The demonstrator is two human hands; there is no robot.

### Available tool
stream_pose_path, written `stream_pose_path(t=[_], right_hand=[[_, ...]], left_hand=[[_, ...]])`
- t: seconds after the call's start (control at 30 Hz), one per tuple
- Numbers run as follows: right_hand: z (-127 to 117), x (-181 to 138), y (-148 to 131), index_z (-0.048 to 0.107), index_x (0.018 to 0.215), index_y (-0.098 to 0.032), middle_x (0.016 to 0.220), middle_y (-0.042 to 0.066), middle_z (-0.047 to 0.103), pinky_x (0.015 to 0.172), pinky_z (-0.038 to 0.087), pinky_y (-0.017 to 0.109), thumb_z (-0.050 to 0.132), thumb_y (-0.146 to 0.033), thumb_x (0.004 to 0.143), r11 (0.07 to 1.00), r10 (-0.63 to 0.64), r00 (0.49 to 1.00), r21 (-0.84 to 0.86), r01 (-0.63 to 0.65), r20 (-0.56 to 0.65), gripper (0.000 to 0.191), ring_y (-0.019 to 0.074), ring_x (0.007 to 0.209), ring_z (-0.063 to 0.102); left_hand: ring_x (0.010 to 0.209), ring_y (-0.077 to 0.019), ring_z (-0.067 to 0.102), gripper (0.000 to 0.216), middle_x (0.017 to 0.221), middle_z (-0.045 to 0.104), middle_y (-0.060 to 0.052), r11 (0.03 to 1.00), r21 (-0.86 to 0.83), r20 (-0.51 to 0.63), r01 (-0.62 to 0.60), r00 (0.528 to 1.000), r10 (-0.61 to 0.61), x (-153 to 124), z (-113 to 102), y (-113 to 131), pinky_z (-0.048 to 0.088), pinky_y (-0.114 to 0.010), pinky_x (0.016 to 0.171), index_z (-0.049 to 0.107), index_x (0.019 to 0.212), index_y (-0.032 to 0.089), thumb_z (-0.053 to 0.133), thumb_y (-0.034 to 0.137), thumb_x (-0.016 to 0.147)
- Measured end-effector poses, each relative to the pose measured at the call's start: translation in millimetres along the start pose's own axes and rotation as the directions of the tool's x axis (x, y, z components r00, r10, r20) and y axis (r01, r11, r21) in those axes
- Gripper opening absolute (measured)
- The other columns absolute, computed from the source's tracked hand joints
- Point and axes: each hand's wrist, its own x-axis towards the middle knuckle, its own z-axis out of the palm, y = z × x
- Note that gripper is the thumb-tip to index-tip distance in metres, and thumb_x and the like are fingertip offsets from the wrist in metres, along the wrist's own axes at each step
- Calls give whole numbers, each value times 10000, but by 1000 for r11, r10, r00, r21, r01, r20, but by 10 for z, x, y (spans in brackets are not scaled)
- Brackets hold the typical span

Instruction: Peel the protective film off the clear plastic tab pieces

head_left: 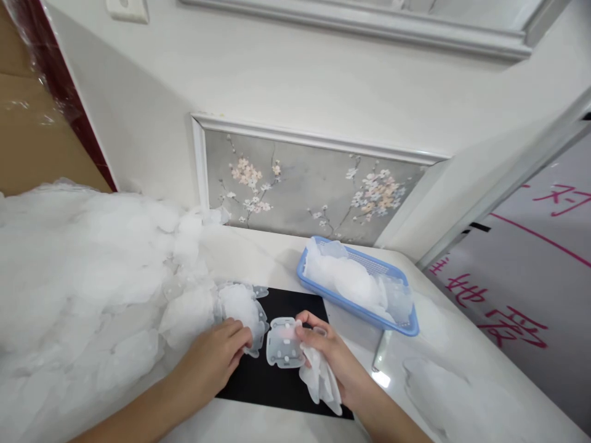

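Pinching a translucent, rounded-square plastic piece (285, 342) held upright facing the camera, the right hand (335, 363) also clutches thin sheets (321, 381); the left hand (212, 363) grips another white piece (244, 317).

A home turned workroom: floral wall panel (309, 184), heaped plastic pieces (92, 277).

Head view, down over near table (258, 252)

clear plastic piece (282, 342) flat on black mat, white sheets (321, 378) crumpled beside
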Motion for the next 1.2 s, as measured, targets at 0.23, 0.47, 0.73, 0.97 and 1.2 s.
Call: stream_pose_path(t=[0.23, 0.47, 0.73, 0.97, 1.2], right_hand=[[4, -17, -5, 505, 787, -209, 549, -65, 546, 420, 296, 183, 818, -413, 641, 998, 29, 999, 59, -30, 33, 401, 60, 404, 384], [-1, -15, -14, 516, 780, -207, 536, -62, 556, 412, 303, 170, 821, -386, 643, 996, 32, 999, 86, -35, 39, 379, 58, 401, 397], [-29, 19, 8, 535, 789, -212, 461, -62, 532, 403, 309, 172, 798, -371, 635, 996, 44, 999, 78, -45, 17, 344, 70, 390, 396], [-38, 42, 19, 553, 794, -216, 396, -55, 512, 405, 322, 185, 739, -303, 635, 993, 60, 998, 104, -63, 31, 260, 87, 369, 389], [-34, 50, 11, 541, 806, -219, 396, -63, 511, 406, 319, 188, 732, -317, 639, 994, 54, 998, 93, -56, 32, 272, 89, 364, 391]], left_hand=[[759, -169, 551, 276, 892, 580, -15, 992, -60, 80, 113, 991, -108, 4, -40, 104, 366, -256, 624, 581, 902, 232, 425, 60, 754], [688, -133, 542, 248, 916, 547, -18, 988, -52, 117, 144, 984, -138, 19, -43, 127, 391, -243, 611, 626, 904, 228, 417, 126, 817], [831, -168, 550, 81, 891, 559, -14, 981, -104, 125, 164, 981, -150, 15, -23, 77, 413, -266, 706, 596, 732, 199, 579, 184, 810], [774, -161, 561, 152, 858, 604, 1, 942, -284, 54, 179, 984, -170, 38, -57, 89, 418, -270, 699, 583, 748, 218, 469, 195, 847], [609, -137, 536, 192, 766, 619, 16, 778, -536, 28, 328, 928, -372, 16, -61, 109, 424, -243, 587, 583, 916, 242, 468, 393, 888]])
